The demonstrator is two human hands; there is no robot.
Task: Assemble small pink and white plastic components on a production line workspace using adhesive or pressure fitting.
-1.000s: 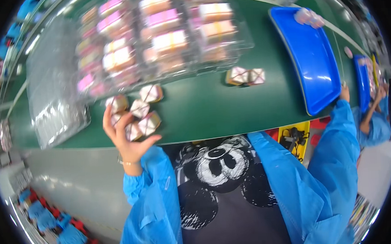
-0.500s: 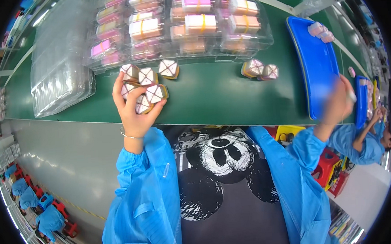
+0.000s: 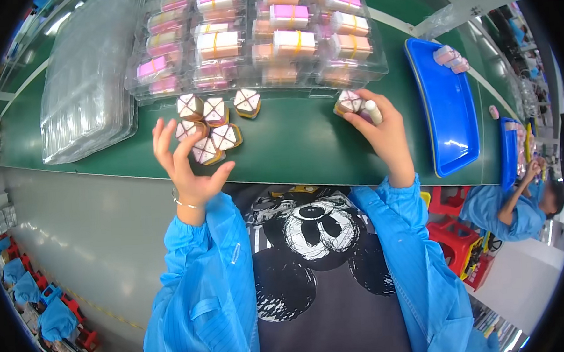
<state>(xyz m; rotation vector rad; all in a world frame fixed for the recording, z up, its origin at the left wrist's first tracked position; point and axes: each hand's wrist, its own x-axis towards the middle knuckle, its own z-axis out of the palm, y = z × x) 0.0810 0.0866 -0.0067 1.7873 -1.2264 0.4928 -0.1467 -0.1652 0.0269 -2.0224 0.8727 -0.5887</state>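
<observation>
My left hand [image 3: 189, 171] is open, its fingers spread and curved beside a cluster of block-like bundles [image 3: 215, 111]. Each bundle has a whitish top crossed by an X into triangular wedges, with pink and yellow along the sides. One more bundle [image 3: 247, 103] stands just right of that cluster. Farther right, my right hand [image 3: 385, 132] has its thumb and fingers closed around a short white cylindrical piece [image 3: 373, 112]. The tips of that hand also reach another bundle [image 3: 348, 101]; whatever lies under the palm is hidden.
Behind the bundles stand clear plastic trays [image 3: 378, 66] filled with pink, white and peach banded blocks. Stacked clear trays [image 3: 85, 132] lie at the left. A blue tray [image 3: 456, 148] sits at right, several pale pink pieces [image 3: 451, 59] at its far end. A co-worker [image 3: 510, 208] works beyond.
My right hand has moved left from the blue tray to the bundles at centre right. The left hand's fingers have drawn back and spread from the cluster. The view has shifted slightly.
</observation>
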